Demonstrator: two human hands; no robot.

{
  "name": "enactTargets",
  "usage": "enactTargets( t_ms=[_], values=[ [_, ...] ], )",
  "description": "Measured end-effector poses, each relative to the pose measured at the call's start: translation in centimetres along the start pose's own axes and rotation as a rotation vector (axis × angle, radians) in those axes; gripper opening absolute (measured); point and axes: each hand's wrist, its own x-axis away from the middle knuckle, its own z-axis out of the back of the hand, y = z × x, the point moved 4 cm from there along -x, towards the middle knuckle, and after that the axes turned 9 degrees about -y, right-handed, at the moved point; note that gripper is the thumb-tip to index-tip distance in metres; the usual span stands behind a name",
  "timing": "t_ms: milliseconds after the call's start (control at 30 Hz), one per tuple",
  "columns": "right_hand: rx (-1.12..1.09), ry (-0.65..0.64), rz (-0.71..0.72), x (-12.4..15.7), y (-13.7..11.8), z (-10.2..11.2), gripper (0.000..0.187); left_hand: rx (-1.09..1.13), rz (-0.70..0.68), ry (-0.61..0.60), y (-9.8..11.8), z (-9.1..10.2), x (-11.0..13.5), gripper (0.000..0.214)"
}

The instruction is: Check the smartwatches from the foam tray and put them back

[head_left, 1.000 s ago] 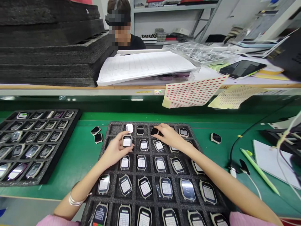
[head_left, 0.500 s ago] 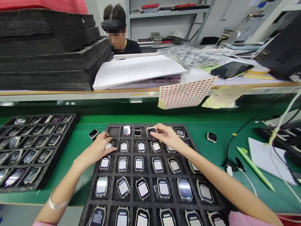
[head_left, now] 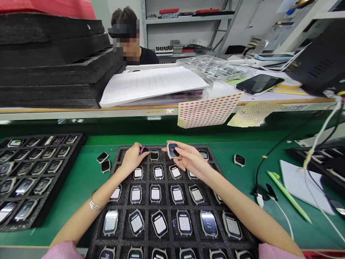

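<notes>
At the far edge of the black foam tray point(head_left: 166, 194), the person's right hand point(head_left: 189, 157) pinches a pale-framed smartwatch point(head_left: 172, 150), raised above the foam; apart from it, the left hand point(head_left: 132, 158) grips a purple-rimmed smartwatch point(head_left: 144, 149) towards the far left corner.

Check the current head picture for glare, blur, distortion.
Head view: reflections streak smartwatch screens in the left foam tray; the foam stack looks stretched, probably by a wide lens; printing on the paper sheets is unreadable; right hand and its held smartwatch look fairly sharp.
</notes>
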Motion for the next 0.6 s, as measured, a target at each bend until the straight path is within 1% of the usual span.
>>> enactTargets(
  t_ms=[67,167,233,300,400,500,533,600],
  values=[
    [-0.026,-0.012,-0.013,-0.1,0.2,0.1,0.040,0.147,-0.001,-0.024,0.5,0.1,0.1,0.025],
    [-0.022,-0.045,-0.027,0.0,0.5,0.1,0.043,0.431,-0.019,-0.093,2.3,-0.6,0.7,0.028],
    [0.003,-0.072,-0.024,0.2,0.7,0.0,0.040,0.617,-0.019,-0.141,3.7,-1.4,1.5,0.033],
    [0.019,-0.090,-0.022,0.3,0.8,0.1,0.033,0.758,-0.007,-0.193,4.8,-2.2,2.5,0.036],
    [0.017,-0.090,-0.021,0.5,1.0,0.1,0.028,0.888,0.019,-0.264,5.8,-3.2,3.9,0.041],
    [-0.016,-0.109,-0.020,0.6,1.1,0.0,0.031,0.993,0.037,-0.310,6.1,-3.8,4.6,0.038],
    [-0.037,-0.119,-0.024,0.7,1.2,-0.1,0.033,1.004,0.033,-0.318,6.0,-4.0,4.7,0.037],
    [-0.084,-0.130,-0.035,0.7,1.3,-0.3,0.033,0.949,0.000,-0.306,5.9,-4.0,4.7,0.037]
  ],
)
